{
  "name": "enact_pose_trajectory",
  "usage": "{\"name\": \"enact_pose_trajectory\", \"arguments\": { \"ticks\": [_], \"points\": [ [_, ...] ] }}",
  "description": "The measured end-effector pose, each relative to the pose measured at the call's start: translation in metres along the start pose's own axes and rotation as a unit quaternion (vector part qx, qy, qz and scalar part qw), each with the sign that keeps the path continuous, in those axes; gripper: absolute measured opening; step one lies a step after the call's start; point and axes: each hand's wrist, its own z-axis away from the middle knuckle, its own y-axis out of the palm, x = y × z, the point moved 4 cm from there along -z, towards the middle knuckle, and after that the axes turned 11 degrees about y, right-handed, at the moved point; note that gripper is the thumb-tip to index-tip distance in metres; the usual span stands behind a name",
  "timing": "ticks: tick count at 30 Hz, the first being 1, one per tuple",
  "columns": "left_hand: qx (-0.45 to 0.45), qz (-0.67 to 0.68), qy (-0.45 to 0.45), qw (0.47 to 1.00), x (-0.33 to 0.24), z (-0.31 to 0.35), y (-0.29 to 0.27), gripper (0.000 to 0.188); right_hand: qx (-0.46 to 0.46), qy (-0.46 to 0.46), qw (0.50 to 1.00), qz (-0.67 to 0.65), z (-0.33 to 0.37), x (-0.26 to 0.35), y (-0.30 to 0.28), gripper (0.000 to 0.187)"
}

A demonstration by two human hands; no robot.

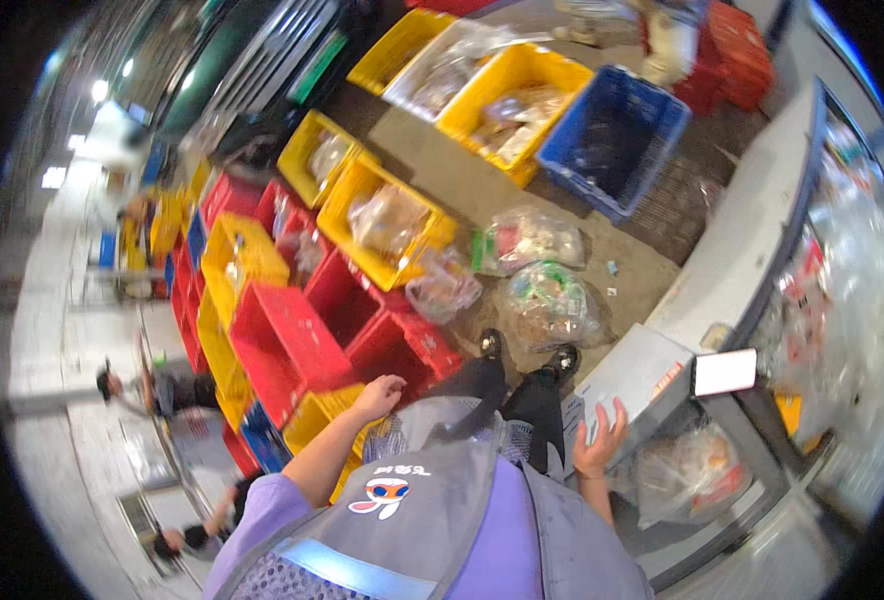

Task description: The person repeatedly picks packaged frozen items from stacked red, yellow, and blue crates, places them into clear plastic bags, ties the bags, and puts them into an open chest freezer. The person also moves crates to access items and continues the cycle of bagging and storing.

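Note:
My left hand (380, 397) hovers over the edge of a red bin (407, 350), its fingers loosely bent and holding nothing that I can see. A yellow bin (320, 418) stands under my left forearm. My right hand (602, 440) is raised beside a grey-white box-like cabinet (627, 365), fingers spread and nothing in them. Beside it, a clear plastic bag of mixed items (697, 470) lies within a grey metal frame. Two filled clear bags, one whitish (534, 240) and one with green print (550, 305), lie on the floor ahead of my shoes.
Red and yellow bins (382, 225) stand in rows to the left. Farther ahead are a blue crate (617, 140) and a yellow crate (517, 105) with bagged items. At right, a metal-rimmed bin (807, 200) holds clear plastic. Other people (167, 390) are at far left.

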Motion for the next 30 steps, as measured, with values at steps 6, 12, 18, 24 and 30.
{"name": "enact_pose_trajectory", "arguments": {
  "ticks": [6, 12, 18, 24, 30],
  "points": [
    [-0.02, 0.082, -0.135, 0.987, 0.052, 0.078, 0.057, 0.032, 0.16, 0.063, 0.984, -0.043, 0.033, 0.002, 0.026, 0.04],
    [-0.062, 0.209, -0.217, 0.951, 0.116, 0.121, 0.105, 0.032, 0.228, 0.139, 0.964, 0.005, -0.006, 0.037, 0.068, 0.034],
    [-0.16, 0.319, -0.212, 0.91, 0.179, 0.097, 0.109, 0.024, 0.322, 0.196, 0.925, 0.049, -0.008, 0.082, 0.135, 0.029],
    [-0.167, 0.422, -0.215, 0.865, 0.196, 0.067, 0.109, 0.028, 0.363, 0.198, 0.9, 0.134, 0.022, 0.056, 0.133, 0.027],
    [-0.079, 0.311, -0.228, 0.919, 0.169, 0.036, 0.102, 0.031, 0.355, 0.36, 0.858, 0.092, 0.023, -0.003, 0.109, 0.027]
  ]
}}
